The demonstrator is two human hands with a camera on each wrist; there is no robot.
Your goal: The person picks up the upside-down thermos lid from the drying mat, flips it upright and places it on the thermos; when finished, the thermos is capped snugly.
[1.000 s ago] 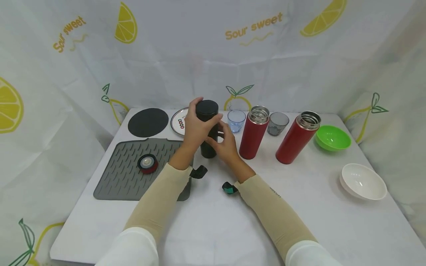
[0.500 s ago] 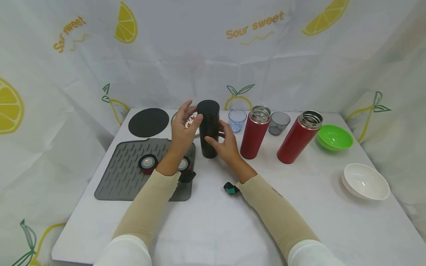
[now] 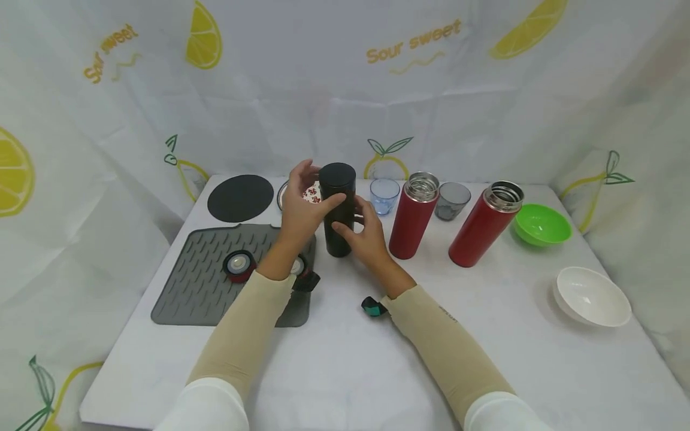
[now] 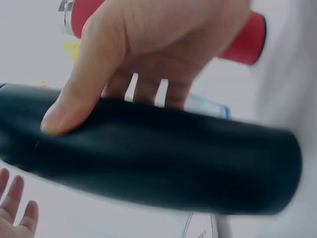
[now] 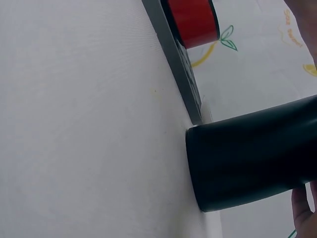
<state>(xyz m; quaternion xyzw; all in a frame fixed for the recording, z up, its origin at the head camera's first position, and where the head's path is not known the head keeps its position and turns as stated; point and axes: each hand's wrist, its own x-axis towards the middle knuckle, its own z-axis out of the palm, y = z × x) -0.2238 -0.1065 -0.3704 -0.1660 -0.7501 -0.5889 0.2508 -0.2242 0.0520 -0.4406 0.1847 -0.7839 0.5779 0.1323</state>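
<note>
A capped black thermos flask point(image 3: 337, 209) stands upright right of the grey ridged mat. My right hand point(image 3: 365, 232) grips its middle from the right, thumb across the front and fingers behind. In the left wrist view this right hand point(image 4: 148, 54) curls over the flask point(image 4: 163, 153). My left hand point(image 3: 302, 203) is at the upper left of the flask, its thumb reaching across the front below the cap. The left fingers point(image 4: 17, 198) appear spread, with a gap from the flask's side. In the right wrist view the flask's base point(image 5: 223, 166) meets the tabletop.
Two open red thermos flasks point(image 3: 412, 221) point(image 3: 482, 227) stand to the right, near a blue glass point(image 3: 384, 196) and a grey glass point(image 3: 451, 200). Green point(image 3: 541, 224) and white point(image 3: 592, 296) bowls lie further right. Red-sided lids point(image 3: 239, 266) lie on the grey mat point(image 3: 188, 287).
The left hand has come off the flask's cap towards the left, then its thumb has swung back across the front. The right hand keeps its grip, and the flask stays in place.
</note>
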